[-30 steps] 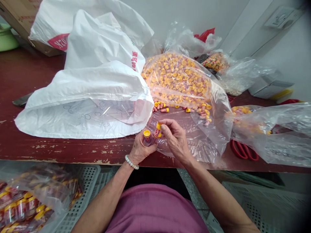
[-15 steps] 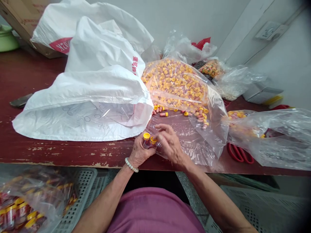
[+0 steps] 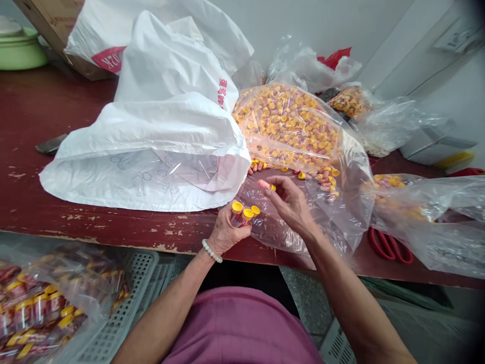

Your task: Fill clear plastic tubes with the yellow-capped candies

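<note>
Head view: both forearms reach forward from the lower edge over the front of the red desk (image 3: 113, 227), angled inward so that the hands come near each other without touching. The left wrist, ringed by a pale bead bracelet (image 3: 212, 251), lies low at the desk's edge; the right wrist is bent, its fingers pointing left.

Just beyond the left hand, a white sack (image 3: 166, 121) lies with its mouth open toward the person, clear tubes (image 3: 144, 176) inside. Right of it, a clear plastic bag (image 3: 361, 174) bulges with small yellow-capped pieces (image 3: 284, 121), some spilled at its opening; its loose film spreads under the right hand. Red-handled scissors (image 3: 388, 246) lie farther right, partly beneath more film. Below the desk at left, a crate (image 3: 142, 270) carries bagged, filled tubes (image 3: 38, 308).

The left hand (image 3: 225, 230) is closed around a cluster of yellow-topped tubes (image 3: 237, 215), held upright, three tops showing. The right hand (image 3: 293, 205) pinches one red-and-yellow piece (image 3: 265, 184) between thumb and fingers, above the film.
</note>
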`<state>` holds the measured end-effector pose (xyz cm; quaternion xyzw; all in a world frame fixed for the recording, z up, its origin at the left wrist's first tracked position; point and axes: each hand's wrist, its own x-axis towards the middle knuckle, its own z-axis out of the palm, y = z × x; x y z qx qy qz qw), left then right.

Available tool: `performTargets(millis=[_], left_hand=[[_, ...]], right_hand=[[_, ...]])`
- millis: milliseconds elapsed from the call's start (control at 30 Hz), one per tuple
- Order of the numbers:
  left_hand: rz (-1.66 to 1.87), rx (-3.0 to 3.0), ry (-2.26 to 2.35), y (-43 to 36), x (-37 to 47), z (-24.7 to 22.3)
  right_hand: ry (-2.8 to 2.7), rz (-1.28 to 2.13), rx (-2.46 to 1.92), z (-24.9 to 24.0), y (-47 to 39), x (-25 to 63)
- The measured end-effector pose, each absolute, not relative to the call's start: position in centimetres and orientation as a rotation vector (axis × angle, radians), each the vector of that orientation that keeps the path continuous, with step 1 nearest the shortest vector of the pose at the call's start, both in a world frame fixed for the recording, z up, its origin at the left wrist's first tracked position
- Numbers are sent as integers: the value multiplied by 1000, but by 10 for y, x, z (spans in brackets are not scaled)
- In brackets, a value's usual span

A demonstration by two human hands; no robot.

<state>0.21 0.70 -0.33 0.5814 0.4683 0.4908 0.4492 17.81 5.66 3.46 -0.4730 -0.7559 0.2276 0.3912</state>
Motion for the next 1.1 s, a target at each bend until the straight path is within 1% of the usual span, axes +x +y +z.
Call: performTargets(millis=[100, 200, 400, 533, 667, 767, 900, 967, 1100], left_hand=[[1240, 1430, 1114, 6, 3, -1], [1257, 1484, 1078, 6, 4, -2], [1262, 1592, 1098, 8, 5, -9], [1250, 1593, 1107, 8, 4, -10], [1267, 1566, 1100, 8, 4, -8], [1273, 1475, 1109, 7, 4, -5], [1269, 1195, 1098, 5, 1, -1], [1226, 980, 984, 4, -3, 1], [1170, 667, 756, -4, -14, 7]], right_hand=[[-2119, 603, -995, 66, 14, 170], [-2267, 498, -856, 77, -1, 162], [-2350, 440, -781, 77, 1, 154], [-2277, 376, -900, 71, -5, 153], [-2382, 247, -994, 52, -14, 147], [-2349, 304, -1001, 44, -15, 148], [-2084, 491, -1029, 51, -8, 160], [-2069, 457, -1050, 53, -6, 161], [-2352, 302, -938, 43, -7, 144]])
